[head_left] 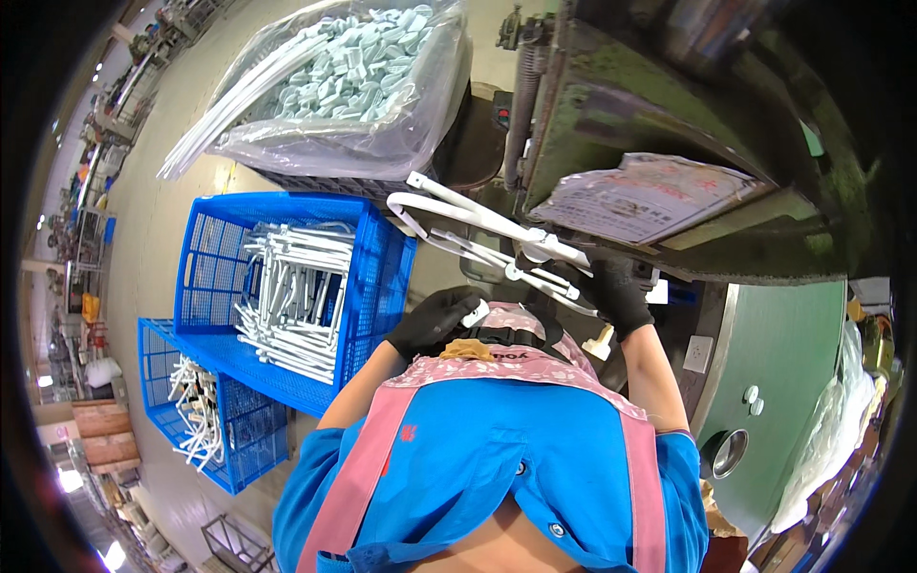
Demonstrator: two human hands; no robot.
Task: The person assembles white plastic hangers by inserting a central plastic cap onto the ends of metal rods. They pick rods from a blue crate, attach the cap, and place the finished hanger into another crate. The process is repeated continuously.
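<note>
Right hand [616, 296], black-gloved, fingers wrapped shut around the near end of a white bent-tube frame [478, 218], roughly where its thin rods meet the thicker tube. The frame sticks out up and to the left from that fist, curved end farthest away, and lies close along the edge of the green machine [611, 105]; contact with the machine cannot be told. Left hand [435, 320], also black-gloved, curled around a small white piece [475, 310], pinched at the fingertips just below the frame's lower rods, close to the chest. Likely handling: the frame looks light, stiff plastic or coated tube, smooth so a bit slippery in gloves; long lever from the grip end, so holding nearer the middle or at the rod junction would steady it; thin rods probably flex or snap if squeezed. The small piece looks light and rigid, a fingertip pinch suits it. Around: blue crate [373, 258] to the left holding a stack of similar white frames, second blue crate [158, 382] lower left with more white parts, clear bag of pale green small parts [353, 67] above on a dark basket, paper sheet in plastic sleeve [650, 196] on the machine, pink-and-blue apron below.
</note>
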